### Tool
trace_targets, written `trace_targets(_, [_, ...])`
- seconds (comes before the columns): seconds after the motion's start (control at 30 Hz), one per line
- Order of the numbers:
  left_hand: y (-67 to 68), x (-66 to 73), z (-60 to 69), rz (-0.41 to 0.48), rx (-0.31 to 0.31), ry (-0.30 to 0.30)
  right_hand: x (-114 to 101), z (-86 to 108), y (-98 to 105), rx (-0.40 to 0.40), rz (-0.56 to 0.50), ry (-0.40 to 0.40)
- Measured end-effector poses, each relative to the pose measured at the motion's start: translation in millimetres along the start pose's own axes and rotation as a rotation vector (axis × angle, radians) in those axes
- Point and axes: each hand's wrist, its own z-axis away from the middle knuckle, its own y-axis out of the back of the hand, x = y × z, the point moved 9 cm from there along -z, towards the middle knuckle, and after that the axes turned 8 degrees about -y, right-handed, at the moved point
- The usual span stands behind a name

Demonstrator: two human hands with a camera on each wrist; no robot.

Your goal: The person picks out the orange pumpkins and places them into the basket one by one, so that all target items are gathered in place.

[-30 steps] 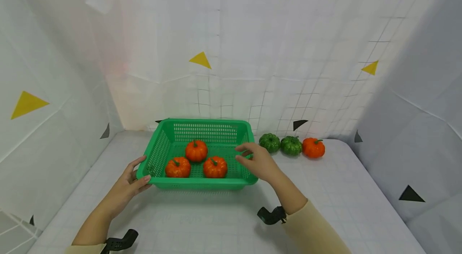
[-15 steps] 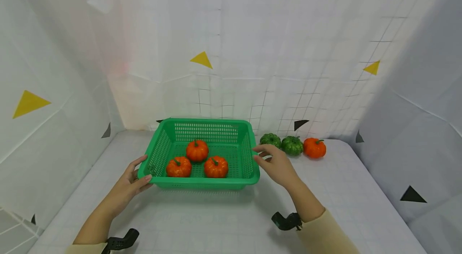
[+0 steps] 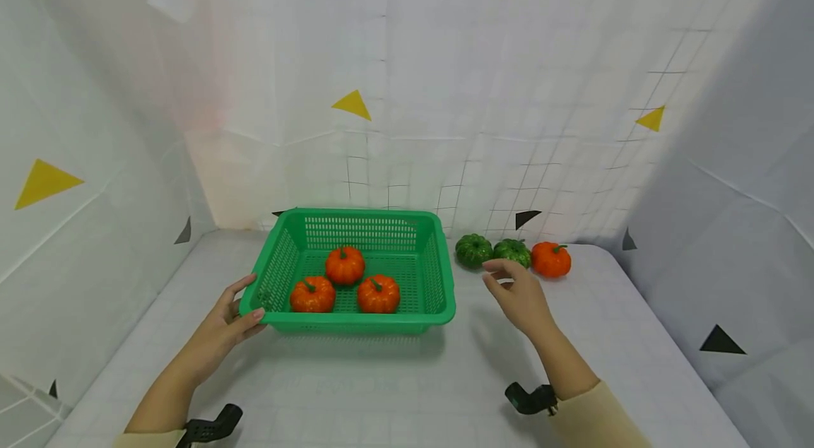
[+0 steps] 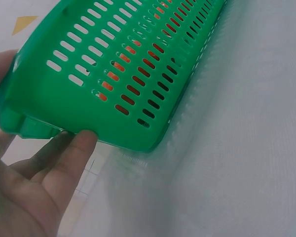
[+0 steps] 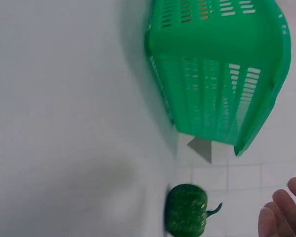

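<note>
A green plastic basket stands on the table with three small orange pumpkins in it: one at the back, one front left and one front right. My left hand grips the basket's front left corner, thumb over the rim and fingers against the outside in the left wrist view. My right hand hovers right of the basket, fingers loosely bent and holding nothing. It is nearest two green pumpkins, the left one and the partly covered right one. Beside them sits another orange pumpkin.
The white-covered table meets a white back wall behind the basket and the pumpkin row. White sheets hang at the left and right sides, with yellow and black triangles on them.
My right hand has moved right, from over the basket's right rim to in front of the green pumpkins. The left hand, the basket and the pumpkins stay in place.
</note>
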Motion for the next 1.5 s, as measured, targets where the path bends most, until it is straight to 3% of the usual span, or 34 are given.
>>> trace_targets(0.33, [-0.4, -1.4, 0.6, 0.005, -0.001, 0.005, 47.9, -7.0, 26.9, 0.071, 0.009, -0.069])
trace_targets(0.57, [-0.1, 0.1, 0.1, 0.006, -0.004, 0.002, 80.5, -18.9, 46.2, 0.168, 0.056, -0.123])
trace_targets(0.93, [0.3, 1.5, 0.5, -0.009, -0.001, 0.001, 124.3, -34.5, 65.9, 0.27, 0.076, -0.247])
trace_targets(1.2, [0.5, 1.8, 0.6, -0.002, -0.007, -0.012, 152.5, -44.7, 75.2, 0.297, 0.067, -0.35])
trace_targets(1.5, [0.3, 1.2, 0.8, -0.003, -0.01, -0.006, 172.0, -54.9, 82.5, 0.296, 0.081, -0.409])
